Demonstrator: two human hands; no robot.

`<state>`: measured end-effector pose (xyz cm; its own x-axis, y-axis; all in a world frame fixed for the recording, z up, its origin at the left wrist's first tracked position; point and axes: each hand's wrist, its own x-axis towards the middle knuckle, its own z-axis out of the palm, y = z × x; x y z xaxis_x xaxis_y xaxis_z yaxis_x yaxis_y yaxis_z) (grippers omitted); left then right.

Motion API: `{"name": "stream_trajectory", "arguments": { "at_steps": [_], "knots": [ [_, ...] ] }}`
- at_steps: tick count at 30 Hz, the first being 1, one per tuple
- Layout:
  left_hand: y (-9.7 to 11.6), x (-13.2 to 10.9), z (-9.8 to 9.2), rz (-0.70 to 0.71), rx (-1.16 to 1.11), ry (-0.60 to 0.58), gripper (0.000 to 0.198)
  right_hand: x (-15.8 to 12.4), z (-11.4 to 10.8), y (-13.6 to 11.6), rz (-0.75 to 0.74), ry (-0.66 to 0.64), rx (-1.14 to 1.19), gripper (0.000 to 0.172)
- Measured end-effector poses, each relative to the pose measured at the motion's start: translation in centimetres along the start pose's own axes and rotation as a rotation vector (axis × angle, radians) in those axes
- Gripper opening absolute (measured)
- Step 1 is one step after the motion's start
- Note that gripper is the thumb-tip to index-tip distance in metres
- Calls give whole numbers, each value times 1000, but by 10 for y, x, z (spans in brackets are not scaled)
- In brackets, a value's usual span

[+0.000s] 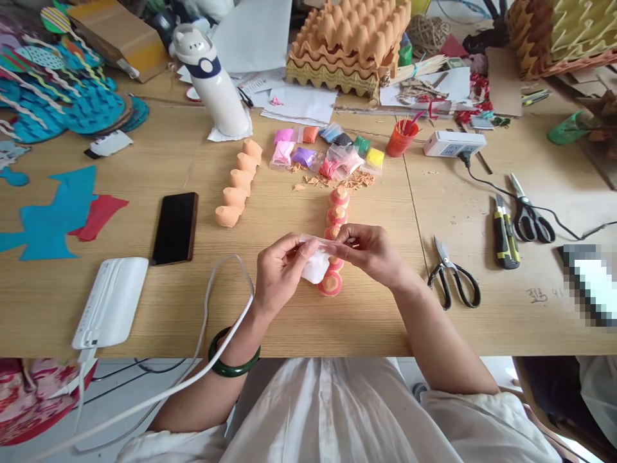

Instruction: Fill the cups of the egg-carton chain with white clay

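My left hand and my right hand meet over the table, both pinching the top of a small clear plastic packet with white stuff in it, perhaps modelling clay. Beneath them lies an egg-carton strip whose bumps carry pink-red rings; the hands cover part of it. A second, plain orange egg-carton strip rests to the left. Behind the hands are several small packets of coloured clay, with orange carton scraps scattered in front of them.
To the right lie black-handled scissors, a utility knife and more scissors. A phone and a white power bank are on the left. A white cable crosses my left forearm. A white bottle stands behind.
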<state>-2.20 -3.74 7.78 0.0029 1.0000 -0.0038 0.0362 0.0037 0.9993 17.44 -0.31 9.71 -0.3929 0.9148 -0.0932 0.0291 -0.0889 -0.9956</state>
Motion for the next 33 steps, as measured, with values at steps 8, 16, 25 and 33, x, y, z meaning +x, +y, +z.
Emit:
{"name": "stream_trajectory", "arguments": {
  "at_steps": [8, 16, 25, 33],
  "knots": [
    [-1, -6, -1, -17, -54, -120, 40, -8, 7, 5, -37, -8, 30, 52],
    [-6, -21, 0, -88, -90, -128, 37, -21, 11, 8, -10, 43, 24, 54],
    [2, -32, 1, -133, 58, -124, 35, -17, 24, 8, -58, 117, -1, 55],
    [-13, -31, -1, -151, -94, 99, 44, -17, 17, 15, -18, -16, -127, 62]
  ]
}}
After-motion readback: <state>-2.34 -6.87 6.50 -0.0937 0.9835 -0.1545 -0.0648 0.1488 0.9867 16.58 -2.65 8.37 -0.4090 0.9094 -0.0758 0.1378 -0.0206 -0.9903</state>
